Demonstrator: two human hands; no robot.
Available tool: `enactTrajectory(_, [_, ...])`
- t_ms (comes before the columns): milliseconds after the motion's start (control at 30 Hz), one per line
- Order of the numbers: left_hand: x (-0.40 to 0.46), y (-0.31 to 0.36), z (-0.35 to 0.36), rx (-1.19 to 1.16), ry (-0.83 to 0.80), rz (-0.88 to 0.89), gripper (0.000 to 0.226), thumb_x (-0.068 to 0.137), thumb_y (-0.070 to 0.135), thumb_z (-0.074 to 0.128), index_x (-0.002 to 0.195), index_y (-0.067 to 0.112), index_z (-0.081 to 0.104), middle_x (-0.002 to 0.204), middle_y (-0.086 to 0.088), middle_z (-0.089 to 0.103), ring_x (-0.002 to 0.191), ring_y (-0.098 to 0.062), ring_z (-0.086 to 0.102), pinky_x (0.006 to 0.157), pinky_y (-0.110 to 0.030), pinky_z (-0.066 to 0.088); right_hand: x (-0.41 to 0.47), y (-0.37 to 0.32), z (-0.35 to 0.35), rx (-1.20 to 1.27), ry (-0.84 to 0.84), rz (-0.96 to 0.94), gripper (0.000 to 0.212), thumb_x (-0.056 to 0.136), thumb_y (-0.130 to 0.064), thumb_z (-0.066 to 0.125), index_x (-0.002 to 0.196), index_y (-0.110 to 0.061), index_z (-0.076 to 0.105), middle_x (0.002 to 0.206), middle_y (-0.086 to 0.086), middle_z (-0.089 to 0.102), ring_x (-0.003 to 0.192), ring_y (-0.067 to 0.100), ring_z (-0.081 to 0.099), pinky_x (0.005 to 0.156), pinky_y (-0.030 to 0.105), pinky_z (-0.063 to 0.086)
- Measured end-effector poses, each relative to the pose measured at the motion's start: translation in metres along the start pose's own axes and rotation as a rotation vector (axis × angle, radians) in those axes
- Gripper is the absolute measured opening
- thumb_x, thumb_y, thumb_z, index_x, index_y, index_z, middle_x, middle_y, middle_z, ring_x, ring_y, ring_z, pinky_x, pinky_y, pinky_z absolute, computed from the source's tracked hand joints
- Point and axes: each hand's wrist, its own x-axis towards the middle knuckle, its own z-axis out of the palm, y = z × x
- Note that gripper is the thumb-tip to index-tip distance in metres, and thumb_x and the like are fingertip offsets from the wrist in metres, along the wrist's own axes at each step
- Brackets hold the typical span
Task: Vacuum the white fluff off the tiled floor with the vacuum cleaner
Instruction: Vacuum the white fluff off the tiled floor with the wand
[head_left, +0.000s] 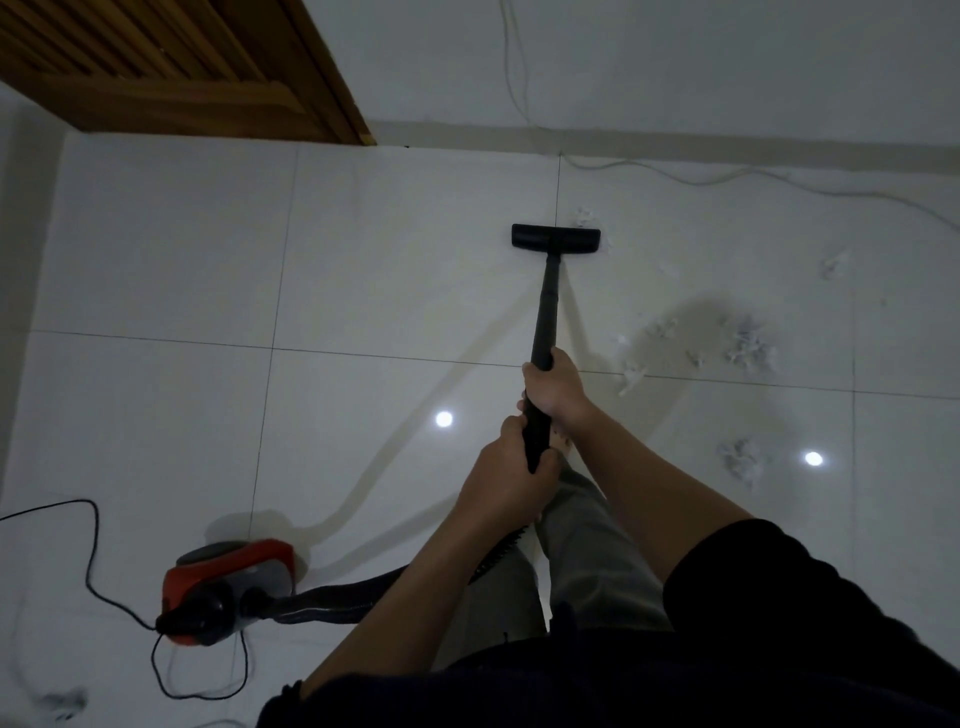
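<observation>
Both hands hold the black vacuum wand. My right hand grips it higher up the tube, and my left hand grips it lower, near the ribbed hose. The wide black floor nozzle lies flat on the white tiled floor, with a small tuft of white fluff at its far right corner. More white fluff lies to the right: a large clump, small bits and another clump. The red vacuum body sits on the floor at lower left.
A black power cord loops on the floor around the vacuum body. A thin white cable runs along the far wall's base. A wooden slatted door stands at upper left. Another fluff clump lies at the bottom left.
</observation>
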Motion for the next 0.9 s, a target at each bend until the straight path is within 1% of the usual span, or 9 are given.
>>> enactTrajectory(100, [0.004,0.006,-0.004,0.009,0.007,0.001,0.042,0.097,0.028,0.048,0.135,0.016,0.035,0.1,-0.004,0.06,0.075,-0.019,0.061,0.069,-0.03,0.054,0.004,-0.008,0.0,0.0,0.002,-0.012,0.039,0.099,-0.015,0.051,0.137,-0.01,0.041,0.094,0.012,0.054,0.056,0.017,0.056,0.047,0.022,0.05])
enactTrajectory(267, [0.015,0.014,-0.011,0.02,0.028,0.011,0.037,0.096,0.027,0.049,0.13,0.017,0.039,0.085,0.004,0.056,0.071,-0.019,0.064,0.069,-0.038,0.059,0.014,-0.027,0.001,-0.002,0.0,-0.028,0.038,0.099,-0.015,0.05,0.136,-0.011,0.042,0.089,0.009,0.051,0.052,0.016,0.053,0.05,0.026,0.052])
enactTrajectory(400, [0.025,0.024,-0.019,0.019,0.027,0.022,0.039,0.096,0.028,0.049,0.131,0.014,0.038,0.093,-0.003,0.059,0.073,-0.024,0.066,0.067,-0.038,0.057,0.024,-0.041,0.001,-0.022,-0.004,-0.023,0.043,0.098,-0.015,0.049,0.14,-0.013,0.04,0.085,0.009,0.051,0.049,0.016,0.052,0.047,0.025,0.051])
enactTrajectory(467, [0.031,0.027,-0.022,0.018,0.027,0.017,0.038,0.096,0.028,0.048,0.13,0.014,0.039,0.091,-0.004,0.059,0.074,-0.026,0.067,0.065,-0.037,0.056,0.029,-0.045,0.0,-0.032,-0.007,-0.019,0.042,0.098,-0.015,0.049,0.14,-0.013,0.04,0.086,0.009,0.052,0.051,0.017,0.052,0.046,0.024,0.05])
enactTrajectory(533, [0.035,0.03,-0.022,0.013,0.027,0.012,0.036,0.096,0.027,0.048,0.128,0.014,0.039,0.086,-0.002,0.058,0.072,-0.026,0.067,0.063,-0.037,0.056,0.033,-0.048,-0.001,-0.041,-0.011,-0.017,0.037,0.098,-0.015,0.05,0.134,-0.015,0.042,0.086,0.01,0.052,0.051,0.016,0.053,0.046,0.024,0.05])
enactTrajectory(600, [0.04,0.031,-0.022,0.006,0.027,0.004,0.037,0.095,0.027,0.048,0.129,0.014,0.04,0.084,0.0,0.057,0.07,-0.025,0.067,0.063,-0.037,0.057,0.037,-0.049,-0.002,-0.037,-0.014,-0.017,0.028,0.098,-0.014,0.05,0.124,-0.02,0.042,0.084,0.01,0.052,0.049,0.016,0.052,0.044,0.024,0.049])
enactTrajectory(733, [0.047,0.037,-0.021,0.002,0.035,-0.002,0.039,0.096,0.027,0.048,0.131,0.014,0.038,0.091,-0.003,0.058,0.071,-0.024,0.067,0.065,-0.035,0.057,0.045,-0.054,-0.006,-0.042,-0.015,-0.023,0.024,0.097,-0.013,0.05,0.118,-0.021,0.039,0.082,0.008,0.05,0.047,0.016,0.05,0.046,0.025,0.049])
enactTrajectory(800, [0.051,0.04,-0.021,-0.006,0.038,0.0,0.038,0.096,0.027,0.048,0.13,0.014,0.039,0.089,-0.002,0.058,0.069,-0.022,0.066,0.065,-0.035,0.057,0.049,-0.057,-0.007,-0.041,-0.018,-0.022,0.026,0.098,-0.013,0.05,0.121,-0.02,0.04,0.083,0.009,0.051,0.048,0.016,0.051,0.045,0.024,0.048])
enactTrajectory(900, [0.057,0.044,-0.023,-0.003,0.046,0.005,0.036,0.095,0.027,0.048,0.128,0.014,0.04,0.082,0.003,0.056,0.065,-0.02,0.065,0.065,-0.038,0.059,0.054,-0.064,-0.009,-0.054,-0.018,-0.017,0.035,0.098,-0.015,0.05,0.132,-0.018,0.042,0.092,0.013,0.054,0.051,0.017,0.054,0.042,0.022,0.048])
